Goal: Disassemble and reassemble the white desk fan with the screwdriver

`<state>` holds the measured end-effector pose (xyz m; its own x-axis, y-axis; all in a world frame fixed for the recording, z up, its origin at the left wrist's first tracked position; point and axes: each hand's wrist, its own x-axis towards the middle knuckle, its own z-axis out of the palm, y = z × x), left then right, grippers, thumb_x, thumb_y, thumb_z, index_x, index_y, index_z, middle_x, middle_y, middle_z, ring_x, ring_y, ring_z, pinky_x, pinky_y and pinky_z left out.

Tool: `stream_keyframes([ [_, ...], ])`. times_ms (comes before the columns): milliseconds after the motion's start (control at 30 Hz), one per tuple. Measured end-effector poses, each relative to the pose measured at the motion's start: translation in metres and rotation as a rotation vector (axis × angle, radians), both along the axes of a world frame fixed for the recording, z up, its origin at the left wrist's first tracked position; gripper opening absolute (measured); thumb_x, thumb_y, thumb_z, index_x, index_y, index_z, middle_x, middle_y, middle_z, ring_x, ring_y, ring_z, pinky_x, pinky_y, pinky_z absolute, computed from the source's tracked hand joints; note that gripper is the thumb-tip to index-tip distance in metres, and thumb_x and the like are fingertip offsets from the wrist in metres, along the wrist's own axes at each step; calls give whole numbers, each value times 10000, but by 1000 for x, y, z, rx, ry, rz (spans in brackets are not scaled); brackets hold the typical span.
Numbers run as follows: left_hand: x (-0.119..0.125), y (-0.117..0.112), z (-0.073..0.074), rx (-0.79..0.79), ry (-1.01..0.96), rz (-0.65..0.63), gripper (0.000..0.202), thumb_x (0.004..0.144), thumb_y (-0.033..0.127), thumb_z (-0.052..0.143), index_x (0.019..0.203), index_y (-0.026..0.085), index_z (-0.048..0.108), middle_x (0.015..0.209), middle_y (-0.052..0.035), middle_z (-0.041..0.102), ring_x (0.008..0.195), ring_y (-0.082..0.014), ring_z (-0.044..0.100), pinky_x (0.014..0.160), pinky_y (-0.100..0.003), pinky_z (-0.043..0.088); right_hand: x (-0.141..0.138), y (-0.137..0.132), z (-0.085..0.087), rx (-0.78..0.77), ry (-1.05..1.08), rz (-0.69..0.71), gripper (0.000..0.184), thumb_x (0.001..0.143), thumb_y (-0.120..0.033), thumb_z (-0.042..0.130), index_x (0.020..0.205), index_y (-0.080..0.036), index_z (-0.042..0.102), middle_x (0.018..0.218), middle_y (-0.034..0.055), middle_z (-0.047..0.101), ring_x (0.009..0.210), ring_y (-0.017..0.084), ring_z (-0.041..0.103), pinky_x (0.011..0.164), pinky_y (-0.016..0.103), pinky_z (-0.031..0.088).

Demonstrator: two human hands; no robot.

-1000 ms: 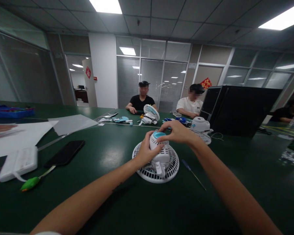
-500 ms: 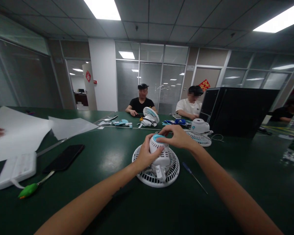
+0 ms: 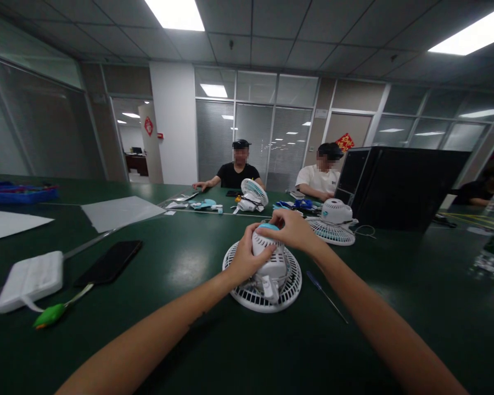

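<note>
A white electric fan point(image 3: 274, 269) rests face down on the green table, its slotted motor housing pointing up. My left hand point(image 3: 249, 249) is wrapped around the left side of that housing, thumb across its front. On top of the housing sits a round light-blue cap point(image 3: 267, 226). The fingers of my right hand point(image 3: 290, 227) close over the cap from the right and partly cover it. To the right of the fan lies a screwdriver point(image 3: 327, 296) with a dark blue handle and a long thin shaft.
A second white fan point(image 3: 335, 219) lies face down behind, beside a large black case point(image 3: 407, 186). Another fan point(image 3: 251, 195) and light-blue parts point(image 3: 206, 204) are near two people across the table. Leftward are a phone point(image 3: 111, 263), a white power bank point(image 3: 31, 280), paper sheets point(image 3: 121, 213) and a blue tray point(image 3: 24, 193).
My right fingers have shifted slightly over the cap, while my left hand keeps its grip. At left, a paper sheet and another person's hand have moved away. The person in black has stretched an arm out.
</note>
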<state>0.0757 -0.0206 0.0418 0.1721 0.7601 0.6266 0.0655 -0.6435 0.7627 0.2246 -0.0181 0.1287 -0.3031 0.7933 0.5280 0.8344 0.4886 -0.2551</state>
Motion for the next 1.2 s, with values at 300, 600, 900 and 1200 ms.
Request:
stream_keyframes([
  [300, -2, -1, 4, 5, 42, -4, 538, 784, 334, 686, 1241, 180, 446, 1225, -115, 590, 1106, -270, 586, 983, -419, 450, 20, -7, 4, -215, 159, 247, 319, 772, -464, 678, 865, -159, 683, 903, 78, 690, 791, 184, 631, 694, 309, 488],
  [600, -10, 3, 28, 166, 131, 115, 315, 769, 346, 741, 1005, 174, 624, 1075, -74, 623, 1058, -245, 594, 946, -376, 466, 18, -1, -11, -106, 259, 188, 392, 842, -539, 562, 708, -175, 614, 724, 40, 638, 686, 165, 577, 645, 298, 445],
  [900, -12, -1, 42, 111, 264, 177, 277, 773, 326, 727, 1002, 189, 652, 1063, -57, 689, 999, -224, 636, 892, -361, 499, 80, -31, -49, -381, -160, -163, 510, 879, -657, 420, 710, -198, 566, 719, 47, 641, 659, 192, 558, 570, 297, 338],
  [1200, -4, 0, 40, 81, 196, 228, 273, 777, 388, 734, 943, 178, 679, 1009, -54, 670, 955, -213, 634, 851, -340, 505, 109, -43, -76, -643, -383, -168, 352, 852, -532, 535, 707, -212, 562, 827, 78, 674, 804, 257, 631, 620, 320, 382],
])
